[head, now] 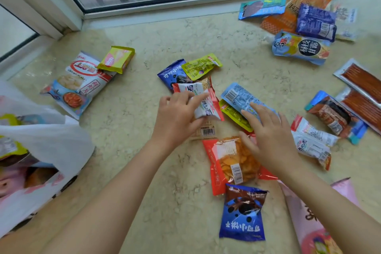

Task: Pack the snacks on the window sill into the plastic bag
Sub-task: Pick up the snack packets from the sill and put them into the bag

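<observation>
Left hand [177, 113] fingers curl round red-white packet [204, 105] for lifting toward plastic bag [47, 142]; right hand [268, 132] fingers lie straight on light-blue packet [241, 97], gathering it.

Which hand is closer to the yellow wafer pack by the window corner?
Left. The left hand, gripping a red and white packet, is right of and below the yellow wafer pack. The right hand lies farther right, fingers on a light blue packet.
</observation>
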`<control>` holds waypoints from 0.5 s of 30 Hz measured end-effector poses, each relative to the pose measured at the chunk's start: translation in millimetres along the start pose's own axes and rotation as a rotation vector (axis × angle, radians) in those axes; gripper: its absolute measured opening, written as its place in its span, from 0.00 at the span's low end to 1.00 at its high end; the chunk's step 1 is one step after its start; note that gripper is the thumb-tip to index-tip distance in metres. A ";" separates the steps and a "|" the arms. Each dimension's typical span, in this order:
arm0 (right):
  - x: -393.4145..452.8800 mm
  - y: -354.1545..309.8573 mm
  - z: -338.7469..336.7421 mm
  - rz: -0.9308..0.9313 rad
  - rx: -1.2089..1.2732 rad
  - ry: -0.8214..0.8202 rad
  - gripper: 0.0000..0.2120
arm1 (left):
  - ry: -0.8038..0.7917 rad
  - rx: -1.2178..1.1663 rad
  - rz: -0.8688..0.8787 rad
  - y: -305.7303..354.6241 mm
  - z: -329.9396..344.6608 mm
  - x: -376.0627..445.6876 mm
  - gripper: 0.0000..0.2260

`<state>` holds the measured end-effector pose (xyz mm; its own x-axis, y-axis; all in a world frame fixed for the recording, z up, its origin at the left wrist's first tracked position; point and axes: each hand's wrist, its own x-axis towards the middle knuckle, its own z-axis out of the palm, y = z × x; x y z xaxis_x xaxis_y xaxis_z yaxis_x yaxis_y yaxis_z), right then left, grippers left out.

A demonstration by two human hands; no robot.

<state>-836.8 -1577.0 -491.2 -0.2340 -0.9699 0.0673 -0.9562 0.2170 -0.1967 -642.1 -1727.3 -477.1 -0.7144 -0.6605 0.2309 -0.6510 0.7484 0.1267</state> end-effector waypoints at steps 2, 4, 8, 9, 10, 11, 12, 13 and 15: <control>7.1 2.6 -0.2 0.029 0.014 -0.010 0.26 | 0.066 -0.029 -0.075 -8.4 -5.3 11.7 0.26; 11.2 1.9 1.2 0.041 0.026 -0.013 0.27 | 0.048 -0.040 -0.134 -11.4 -6.6 24.5 0.27; 13.5 -1.5 8.0 0.033 0.028 0.017 0.25 | -0.243 0.062 -0.118 -8.2 7.2 41.7 0.31; 13.9 -1.6 9.6 0.026 0.029 0.021 0.25 | -0.295 0.088 -0.113 -7.5 10.2 44.7 0.34; 14.9 -1.3 10.9 0.023 0.028 0.017 0.25 | -0.331 0.107 -0.114 -7.1 12.1 47.5 0.36; 16.3 -0.5 11.8 0.024 0.022 0.005 0.26 | -0.352 0.120 -0.117 -6.7 13.6 49.9 0.39; 18.5 0.4 12.0 0.029 0.015 -0.008 0.28 | -0.365 0.129 -0.122 -6.2 14.6 51.4 0.40; 21.8 1.7 12.2 0.040 0.011 -0.025 0.29 | -0.370 0.137 -0.133 -5.8 15.5 52.2 0.41; 31.2 5.3 12.6 0.080 0.011 -0.075 0.30 | -0.372 0.157 -0.158 -4.8 18.2 52.0 0.41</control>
<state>-846.9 -1607.4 -502.5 -0.2953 -0.9551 -0.0227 -0.9328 0.2934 -0.2094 -680.8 -1766.4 -483.2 -0.6278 -0.7644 -0.1467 -0.7705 0.6371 -0.0222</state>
